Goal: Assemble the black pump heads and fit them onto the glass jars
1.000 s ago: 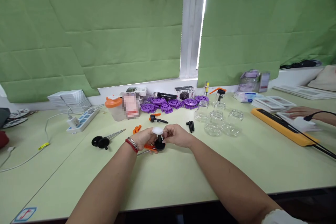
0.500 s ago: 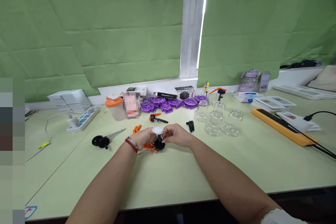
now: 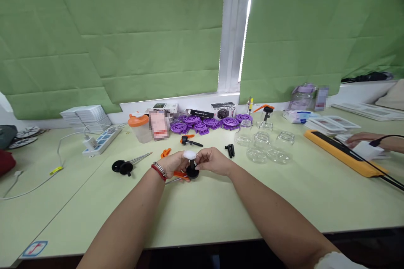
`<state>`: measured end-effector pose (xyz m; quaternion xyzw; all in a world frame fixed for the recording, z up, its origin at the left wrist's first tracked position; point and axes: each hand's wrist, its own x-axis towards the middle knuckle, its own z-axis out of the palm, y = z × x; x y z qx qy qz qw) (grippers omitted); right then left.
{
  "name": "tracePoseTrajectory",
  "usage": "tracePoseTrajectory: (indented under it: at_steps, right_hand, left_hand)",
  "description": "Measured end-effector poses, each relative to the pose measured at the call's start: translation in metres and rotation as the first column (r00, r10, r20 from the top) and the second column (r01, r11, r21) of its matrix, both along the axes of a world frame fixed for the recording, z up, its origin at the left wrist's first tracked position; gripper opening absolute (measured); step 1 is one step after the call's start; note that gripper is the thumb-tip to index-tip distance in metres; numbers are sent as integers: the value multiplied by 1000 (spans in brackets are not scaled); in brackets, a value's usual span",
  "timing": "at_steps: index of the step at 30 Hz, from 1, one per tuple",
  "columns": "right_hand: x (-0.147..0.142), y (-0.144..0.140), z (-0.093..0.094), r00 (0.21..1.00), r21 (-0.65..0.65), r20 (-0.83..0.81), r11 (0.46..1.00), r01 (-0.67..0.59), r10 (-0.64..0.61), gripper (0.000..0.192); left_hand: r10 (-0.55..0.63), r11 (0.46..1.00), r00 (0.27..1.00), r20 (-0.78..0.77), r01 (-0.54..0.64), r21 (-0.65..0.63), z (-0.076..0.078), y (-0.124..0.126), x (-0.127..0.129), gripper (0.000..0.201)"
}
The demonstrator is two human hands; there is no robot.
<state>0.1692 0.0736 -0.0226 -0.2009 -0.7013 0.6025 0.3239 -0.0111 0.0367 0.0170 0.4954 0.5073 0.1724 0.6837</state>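
Both my hands meet at the middle of the green table point(image 3: 202, 214). My left hand point(image 3: 172, 164), with a red bracelet at the wrist, grips a black pump head point(image 3: 192, 171) with a white cap point(image 3: 190, 154) on top. My right hand point(image 3: 213, 161) pinches the same piece from the right. An orange part point(image 3: 179, 174) and a thin metal tube show just under my left hand. A second black pump with a metal tube point(image 3: 124, 166) lies to the left. Several clear glass jars point(image 3: 263, 147) stand to the right.
Purple round parts point(image 3: 208, 123), an orange-lidded cup point(image 3: 139, 127), small boxes and a power strip point(image 3: 101, 140) line the back edge. A yellow flat device point(image 3: 344, 152) with black cable lies at right, where another person's hand point(image 3: 362, 138) rests. Stacked white cards point(image 3: 85, 115) sit back left.
My hands hold the pump piece in the same place. The view has shifted slightly. Another person's hand is back on the papers at far right.
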Motion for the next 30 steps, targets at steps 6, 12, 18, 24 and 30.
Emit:
tracePoseTrajectory:
  at_steps: [6,12,18,24,30]
  right_hand:
    - [0,1,-1,1000,2,3,1000,3,-3,29]
    - [2,0,3,1000,66,12,998,-9,9,23]
    - [4,-1,4,1000,74,26,997,-10,8,22]
    - [3,0,2,999,38,-10,999,-31,32,22]
    - [4,1,0,1000,56,-5,998,-17,17,22]
  left_hand:
    - [-45,999,999,21,46,-5,-3,4,-3,48]
    - [-9,1000,1000,15,10,-23,3,1,0,45]
    - [-29,1000,999,17,29,-5,8,-1,4,40]
    - [-29,1000,1000,7,29,-10,7,0,3,41]
    - [-33,999,999,24,33,-3,7,0,3,41]
